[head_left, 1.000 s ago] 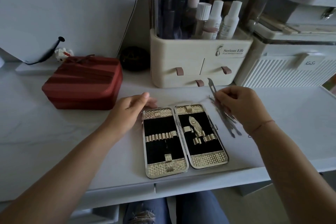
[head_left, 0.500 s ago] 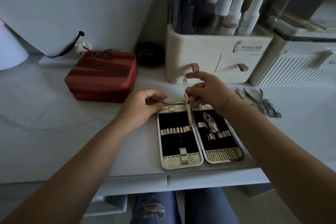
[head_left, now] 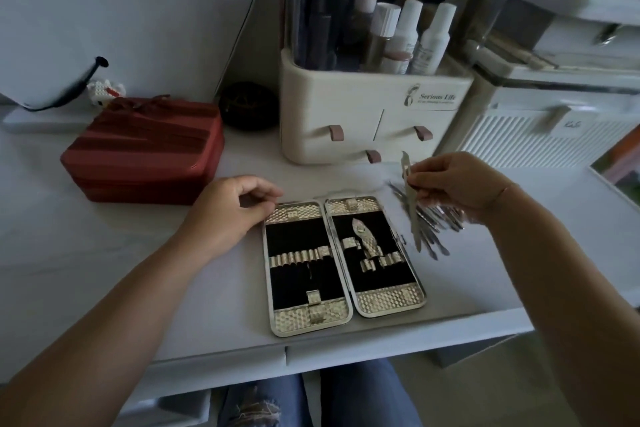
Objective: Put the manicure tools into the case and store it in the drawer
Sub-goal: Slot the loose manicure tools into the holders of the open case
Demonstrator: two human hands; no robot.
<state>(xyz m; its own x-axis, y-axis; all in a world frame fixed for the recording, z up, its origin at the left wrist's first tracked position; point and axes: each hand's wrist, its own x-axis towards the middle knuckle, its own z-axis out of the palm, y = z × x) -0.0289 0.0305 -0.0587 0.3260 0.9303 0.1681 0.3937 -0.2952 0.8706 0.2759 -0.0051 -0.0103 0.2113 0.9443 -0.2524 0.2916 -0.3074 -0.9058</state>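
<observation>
Right hand point(head_left: 460, 184) pinches a nail file point(head_left: 414, 224) upright, just right of the case point(head_left: 301, 239). Left hand point(head_left: 228, 215), loosely curled and empty, rests at its far-left corner.

Blurred tool pile point(head_left: 439, 222) behind right hand point(head_left: 457, 184)

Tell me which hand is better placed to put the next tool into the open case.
Right, probably. The right hand pinches a long metal tool beside the case, over the loose tool pile. The left hand holds nothing and sits at the case's far left corner, better suited to steadying it.
</observation>
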